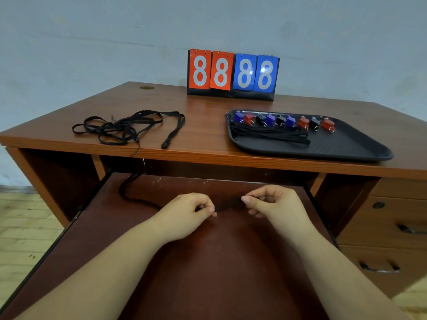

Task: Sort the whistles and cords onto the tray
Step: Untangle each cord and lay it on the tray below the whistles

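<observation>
Pinching a black cord (228, 205) between left hand (193, 214) and right hand (272, 202), apparently folding; trailing slack at ten o'clock could snag.

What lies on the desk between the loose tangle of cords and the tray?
Bare wood only: in the head view, nothing lies between the tangled cords and the tray.

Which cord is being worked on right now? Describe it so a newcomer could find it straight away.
Start at the wooden desk and drop to the pull-out shelf below its front edge. There the left hand and right hand pinch a black cord between them, its tail curving left. Unlike the loose cords on the desktop and the bundled cords on the tray, it alone is held.
</observation>
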Tool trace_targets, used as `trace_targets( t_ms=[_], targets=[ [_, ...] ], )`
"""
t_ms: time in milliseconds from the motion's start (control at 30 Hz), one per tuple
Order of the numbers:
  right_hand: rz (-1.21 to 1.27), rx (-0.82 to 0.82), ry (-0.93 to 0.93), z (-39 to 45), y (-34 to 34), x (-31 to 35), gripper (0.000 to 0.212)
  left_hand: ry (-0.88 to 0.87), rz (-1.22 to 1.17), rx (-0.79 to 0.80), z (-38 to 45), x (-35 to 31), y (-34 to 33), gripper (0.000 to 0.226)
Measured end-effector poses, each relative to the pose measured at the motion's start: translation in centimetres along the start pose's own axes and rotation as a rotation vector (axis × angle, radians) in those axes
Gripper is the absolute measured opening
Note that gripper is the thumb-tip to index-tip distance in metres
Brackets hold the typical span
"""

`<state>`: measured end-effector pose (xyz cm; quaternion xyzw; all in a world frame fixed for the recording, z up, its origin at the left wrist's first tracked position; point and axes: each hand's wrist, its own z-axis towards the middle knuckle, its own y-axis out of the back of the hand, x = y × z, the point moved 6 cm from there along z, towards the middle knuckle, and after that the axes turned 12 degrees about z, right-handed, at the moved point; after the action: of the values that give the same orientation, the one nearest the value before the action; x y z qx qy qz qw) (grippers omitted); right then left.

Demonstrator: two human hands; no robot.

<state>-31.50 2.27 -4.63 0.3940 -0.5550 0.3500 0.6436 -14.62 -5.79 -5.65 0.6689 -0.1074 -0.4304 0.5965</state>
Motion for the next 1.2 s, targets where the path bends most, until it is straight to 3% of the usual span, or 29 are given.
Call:
trace_targets(
  t_ms=[133,233,300,533,633,700,800,1067,1133,1200],
  targets=[
    [0.012,0.098,0.003,-0.2,-0.9,0.0,0.016,-0.048,-0.115,-0.132,-0.3,-1.2,0.7,0.027],
    [0.022,0.128,0.012,-0.4,-1.4,0.1,0.005,-0.097,-0.196,-0.149,-0.8,-2.4,1.0,0.029],
    [0.050,0.098,0.019,-0.5,-1.4,0.1,0.008,-0.109,-0.181,-0.154,-0.8,-2.7,0.9,0.024],
    [0.006,0.170,0.049,-1.1,-2.5,0.4,0.014,-0.011,-0.413,-0.038,-0.4,-2.5,-0.4,0.012],
    [0.039,0.122,0.047,-1.1,-2.5,0.5,0.011,0.076,-0.457,-0.097,-0.3,-1.8,-0.5,0.012],
    [0.048,0.115,0.003,-1.0,-2.5,-0.2,0.034,0.169,-0.551,-0.149,-0.3,-1.1,-0.6,0.010],
    [-0.008,0.229,-0.086,-1.5,-3.7,-1.3,0.058,0.272,-0.661,-0.192,-0.3,-0.8,-0.9,0.012],
    [0.328,0.290,-0.243,-1.6,-4.6,-1.5,0.021,0.353,-0.892,-0.344,-0.5,-1.0,-0.1,0.013],
    [0.164,0.280,-0.179,-1.5,-4.1,-1.1,0.022,0.425,-1.024,-0.350,-0.4,-0.3,0.0,0.018],
    [-0.182,0.303,-0.046,-1.4,-3.6,-0.3,0.023,0.502,-1.227,-0.334,-0.1,0.4,-0.3,0.019]
  ],
)
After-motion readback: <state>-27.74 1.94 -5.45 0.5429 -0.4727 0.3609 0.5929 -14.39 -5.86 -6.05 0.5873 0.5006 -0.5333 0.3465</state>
